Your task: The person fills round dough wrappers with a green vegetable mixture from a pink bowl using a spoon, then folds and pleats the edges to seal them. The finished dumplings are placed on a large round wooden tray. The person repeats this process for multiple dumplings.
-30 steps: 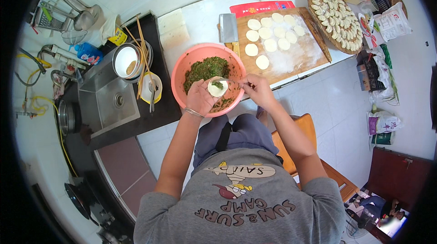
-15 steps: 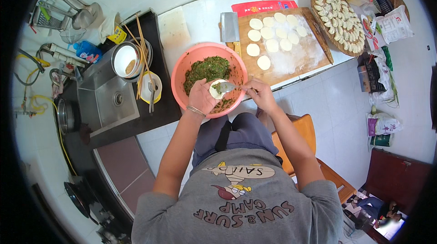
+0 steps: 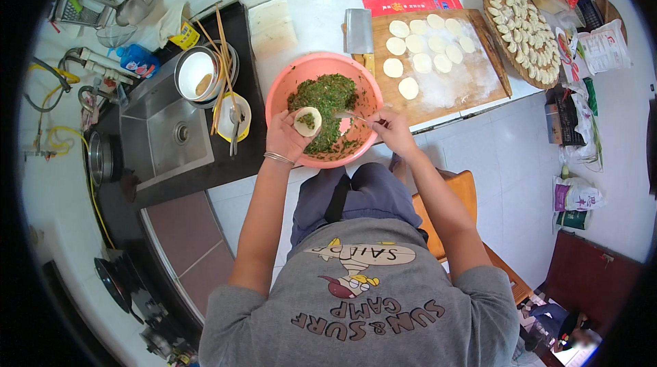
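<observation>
- Your left hand (image 3: 286, 138) cupped a wrapper (image 3: 308, 121) with filling, over the bowl (image 3: 279, 97).
- Your right hand (image 3: 391, 129), just beside it, pinched a utensil (image 3: 350, 116).

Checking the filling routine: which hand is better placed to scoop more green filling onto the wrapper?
Right. The right hand holds the utensil over the pink bowl of filling; the left hand is cradling the wrapper.

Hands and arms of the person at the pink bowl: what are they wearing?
Both forearms are bare, with no gloves. The left hand has a thin silvery bangle at the wrist. The right hand shows no jewellery. Short grey T-shirt sleeves end above the elbows.
</observation>
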`<state>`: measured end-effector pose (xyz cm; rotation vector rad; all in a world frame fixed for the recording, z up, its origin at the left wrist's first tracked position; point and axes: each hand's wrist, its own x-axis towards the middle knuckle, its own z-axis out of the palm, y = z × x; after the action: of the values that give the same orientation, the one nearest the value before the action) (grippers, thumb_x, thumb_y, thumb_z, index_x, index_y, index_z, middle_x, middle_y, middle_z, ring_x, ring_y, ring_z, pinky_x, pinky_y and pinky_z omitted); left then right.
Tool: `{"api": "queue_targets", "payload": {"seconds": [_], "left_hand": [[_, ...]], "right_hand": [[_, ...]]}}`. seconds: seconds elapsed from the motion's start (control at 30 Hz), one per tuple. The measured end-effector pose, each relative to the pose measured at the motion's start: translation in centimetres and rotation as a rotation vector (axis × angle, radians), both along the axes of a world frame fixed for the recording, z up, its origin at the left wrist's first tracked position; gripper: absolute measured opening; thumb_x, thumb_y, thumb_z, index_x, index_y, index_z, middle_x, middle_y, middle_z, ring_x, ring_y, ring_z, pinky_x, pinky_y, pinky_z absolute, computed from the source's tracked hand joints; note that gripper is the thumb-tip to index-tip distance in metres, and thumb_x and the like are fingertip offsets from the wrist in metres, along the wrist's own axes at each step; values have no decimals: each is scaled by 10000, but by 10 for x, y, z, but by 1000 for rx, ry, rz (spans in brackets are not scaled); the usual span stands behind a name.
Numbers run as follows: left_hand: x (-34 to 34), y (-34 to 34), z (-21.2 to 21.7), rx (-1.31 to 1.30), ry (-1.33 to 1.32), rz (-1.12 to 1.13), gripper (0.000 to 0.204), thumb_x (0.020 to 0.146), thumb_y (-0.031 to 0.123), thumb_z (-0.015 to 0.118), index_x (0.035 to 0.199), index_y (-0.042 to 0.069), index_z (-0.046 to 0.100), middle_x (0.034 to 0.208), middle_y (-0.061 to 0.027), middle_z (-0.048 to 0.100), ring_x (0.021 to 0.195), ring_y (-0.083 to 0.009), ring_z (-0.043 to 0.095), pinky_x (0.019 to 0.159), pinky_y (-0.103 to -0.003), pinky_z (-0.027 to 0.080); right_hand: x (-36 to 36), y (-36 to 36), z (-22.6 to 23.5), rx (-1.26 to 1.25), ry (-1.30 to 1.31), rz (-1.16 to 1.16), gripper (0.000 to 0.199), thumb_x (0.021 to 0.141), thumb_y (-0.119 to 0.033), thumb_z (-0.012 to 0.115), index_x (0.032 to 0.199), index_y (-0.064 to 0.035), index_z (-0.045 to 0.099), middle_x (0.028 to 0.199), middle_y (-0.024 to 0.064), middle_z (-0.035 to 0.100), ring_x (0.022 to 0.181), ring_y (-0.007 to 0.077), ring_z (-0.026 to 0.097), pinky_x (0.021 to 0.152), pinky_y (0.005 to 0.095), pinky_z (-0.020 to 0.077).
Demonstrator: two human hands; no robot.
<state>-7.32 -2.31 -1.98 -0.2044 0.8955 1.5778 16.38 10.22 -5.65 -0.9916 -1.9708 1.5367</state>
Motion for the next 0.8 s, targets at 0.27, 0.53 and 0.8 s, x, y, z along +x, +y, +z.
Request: {"api": "queue_targets", "payload": {"seconds": [0.27, 0.53, 0.8], "left_hand": [[-13, -15, -6, 29, 32, 57, 403, 950, 270, 348, 1230, -4, 446, 1222, -150, 540, 1139, -311, 535, 933, -512, 460], [-7, -19, -8, 24, 33, 55, 441, 944, 277, 355, 1280, -1, 424, 1272, -147, 523, 1175, -328, 514, 969, -524, 432], [-5, -22, -2, 48, 40, 45, 427, 957, 280, 350, 1228, -38, 441, 1210, -165, 542, 1121, -315, 547, 934, -497, 468]], "right_hand": [[-54, -43, -21, 635, -499, 232, 78, 771, -97, 557, 798, -53, 616, 807, 99, 620, 769, 274, 650, 633, 395, 521], [-62, -70, -24, 841, -623, 320, 71, 767, -100, 551, 803, -64, 601, 829, 67, 596, 828, 223, 631, 611, 347, 536], [-74, -78, -19, 939, -496, 307, 69, 766, -111, 551, 781, -67, 602, 801, 50, 559, 805, 198, 593, 608, 338, 526]]}}
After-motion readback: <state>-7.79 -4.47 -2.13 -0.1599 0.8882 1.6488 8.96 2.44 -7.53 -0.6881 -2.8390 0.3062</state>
